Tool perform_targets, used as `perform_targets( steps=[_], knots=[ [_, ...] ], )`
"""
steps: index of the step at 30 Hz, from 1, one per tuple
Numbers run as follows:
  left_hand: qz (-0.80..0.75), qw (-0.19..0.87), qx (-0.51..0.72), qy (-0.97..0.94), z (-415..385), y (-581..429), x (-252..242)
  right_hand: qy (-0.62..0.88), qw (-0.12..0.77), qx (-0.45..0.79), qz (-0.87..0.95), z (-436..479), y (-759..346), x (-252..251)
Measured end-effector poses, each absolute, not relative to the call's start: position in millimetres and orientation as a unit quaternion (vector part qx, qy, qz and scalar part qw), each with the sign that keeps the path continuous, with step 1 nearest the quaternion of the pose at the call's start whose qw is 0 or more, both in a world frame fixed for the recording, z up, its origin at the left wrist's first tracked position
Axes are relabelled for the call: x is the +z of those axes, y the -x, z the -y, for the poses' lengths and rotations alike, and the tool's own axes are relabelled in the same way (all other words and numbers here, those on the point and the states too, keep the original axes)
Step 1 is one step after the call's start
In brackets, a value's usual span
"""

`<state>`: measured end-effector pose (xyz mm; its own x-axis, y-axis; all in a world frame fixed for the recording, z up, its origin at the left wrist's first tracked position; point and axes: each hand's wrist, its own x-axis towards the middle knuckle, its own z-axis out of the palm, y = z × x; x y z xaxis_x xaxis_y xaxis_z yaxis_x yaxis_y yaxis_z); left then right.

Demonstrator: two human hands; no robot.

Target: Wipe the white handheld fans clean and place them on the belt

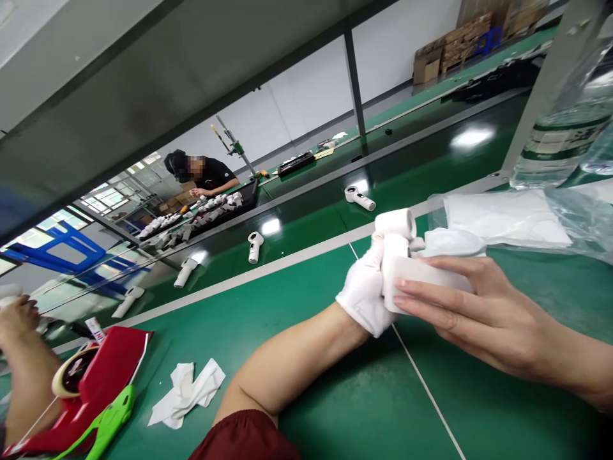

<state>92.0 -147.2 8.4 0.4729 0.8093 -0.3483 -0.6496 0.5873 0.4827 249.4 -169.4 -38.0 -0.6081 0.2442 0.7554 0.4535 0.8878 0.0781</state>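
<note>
My left hand [366, 291], in a white glove, is wrapped round the handle of a white handheld device [395, 223] with a round head, held up over the green bench. In my bare right hand [483, 313] is a smooth white pad [431, 275], its fingers pressed flat along it. The pad lies against the device's handle and hides part of it; whether it is a folded cloth or a sponge I cannot tell. Behind my right hand, white wipes [507, 217] lie in and on a clear plastic bag.
Similar devices [255, 247] lie spaced along the dark green conveyor [311, 217]. At left are a red tape dispenser [115, 358], a green-handled tool [112, 415], crumpled wipes [186, 393] and another person's arm [23, 364]. Water bottles [555, 147] stand right. A co-worker [211, 172] sits beyond.
</note>
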Motion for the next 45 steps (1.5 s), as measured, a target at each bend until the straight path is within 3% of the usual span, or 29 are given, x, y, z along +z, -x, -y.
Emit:
perform_targets(
  steps=[6, 14, 19, 28, 32, 36, 45],
  knots=[
    [-0.268, 0.824, 0.484, -0.125, 132, -79, 7, 0.216, 0.374, -0.146, 0.890, 157, -262, -43],
    [-0.251, 0.800, 0.494, -0.229, 135, -71, 12, 0.299, 0.492, -0.170, 0.799, 141, -273, -31],
    [-0.275, 0.758, 0.471, -0.357, 141, -78, 2, 0.323, 0.518, -0.152, 0.778, 142, -277, -29],
    [-0.348, 0.727, 0.442, -0.394, 136, -77, -5, 0.411, 0.440, -0.091, 0.793, 133, -282, -49],
    [-0.415, 0.571, 0.493, -0.508, 138, -76, -8, 0.417, 0.461, -0.060, 0.781, 132, -280, -53],
    [-0.375, 0.375, 0.530, -0.662, 144, -69, -13, 0.387, 0.520, -0.010, 0.761, 139, -277, -47],
    [-0.383, 0.015, 0.360, -0.850, 141, -70, -23, 0.392, 0.527, 0.122, 0.744, 150, -275, -42]
  ],
)
